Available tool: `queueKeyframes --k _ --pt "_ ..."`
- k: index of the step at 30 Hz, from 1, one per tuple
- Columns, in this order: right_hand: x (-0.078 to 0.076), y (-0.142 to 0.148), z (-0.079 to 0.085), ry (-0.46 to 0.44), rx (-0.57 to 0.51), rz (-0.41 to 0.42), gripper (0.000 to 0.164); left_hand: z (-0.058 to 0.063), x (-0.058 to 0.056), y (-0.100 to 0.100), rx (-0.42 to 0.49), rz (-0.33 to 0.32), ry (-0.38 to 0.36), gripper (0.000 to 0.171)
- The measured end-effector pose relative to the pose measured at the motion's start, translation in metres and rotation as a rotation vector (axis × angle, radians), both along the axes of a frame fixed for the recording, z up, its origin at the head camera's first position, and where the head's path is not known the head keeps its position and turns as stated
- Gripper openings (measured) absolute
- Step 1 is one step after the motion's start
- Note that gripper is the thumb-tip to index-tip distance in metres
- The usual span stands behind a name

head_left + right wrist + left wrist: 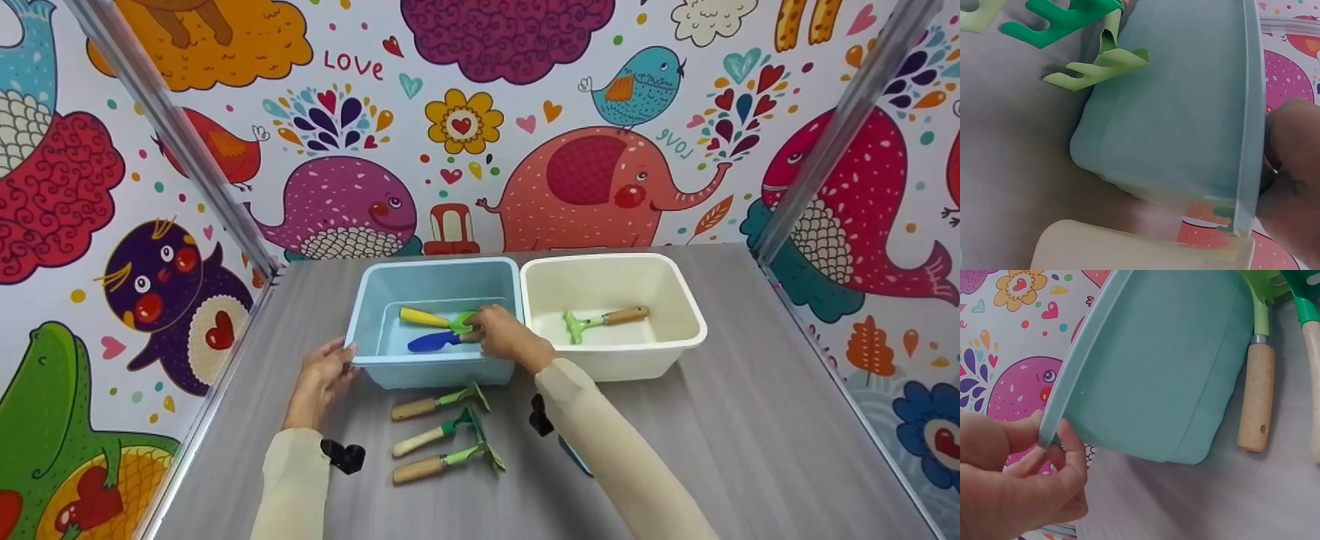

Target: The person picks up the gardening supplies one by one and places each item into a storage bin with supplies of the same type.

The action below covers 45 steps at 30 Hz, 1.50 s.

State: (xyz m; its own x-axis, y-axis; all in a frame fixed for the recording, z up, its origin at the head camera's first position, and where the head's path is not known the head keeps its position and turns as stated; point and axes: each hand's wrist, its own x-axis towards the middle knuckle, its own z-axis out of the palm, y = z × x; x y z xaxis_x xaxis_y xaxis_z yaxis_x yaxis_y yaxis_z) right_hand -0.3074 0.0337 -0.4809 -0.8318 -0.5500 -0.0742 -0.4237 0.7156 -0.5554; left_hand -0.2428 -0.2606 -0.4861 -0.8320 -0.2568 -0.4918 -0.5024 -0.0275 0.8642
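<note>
My left hand (322,375) pinches the rim at the front left corner of a light blue plastic tub (431,371), thumb on one side and fingers on the other in the left wrist view. Inside the tub, my right hand (506,334) has curled fingers at the wooden handle of a small blue trowel (433,342). Its fingertips are hidden behind the tub wall in the right wrist view. Against the trowel lies a yellow-handled tool (424,317), whose green head reaches up to the right fingers.
A cream tub (622,360) adjoins on the right, holding a green rake (592,321) with a wooden handle. Before the blue tub lie three hand rakes: a light green one (420,407), a dark green one (424,441) and another light green one (424,469). A blue edge (576,456) shows beside the right sleeve.
</note>
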Motion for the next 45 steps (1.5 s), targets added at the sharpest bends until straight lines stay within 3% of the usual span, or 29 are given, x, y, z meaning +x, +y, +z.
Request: queueKeyframes --k 10,20,31,38,45 --pt "0.003 -0.012 0.003 -0.024 -0.068 -0.033 0.028 0.0 0.0 0.003 -0.029 -0.023 0.023 0.057" --pt "0.005 -0.019 -0.002 -0.073 -0.136 -0.019 0.028 0.0 0.001 0.002 -0.045 -0.019 0.012 0.055" --pt "0.007 -0.006 0.0 0.006 -0.131 -0.065 0.032 0.001 0.001 0.0 -0.054 -0.022 -0.003 0.058" --pt "0.016 0.001 0.005 0.099 -0.192 -0.109 0.039 0.003 0.002 -0.001 -0.062 -0.043 -0.003 0.056" --pt "0.028 0.006 0.008 0.116 -0.229 -0.155 0.041 0.002 0.003 0.0 -0.062 -0.023 -0.014 0.055"
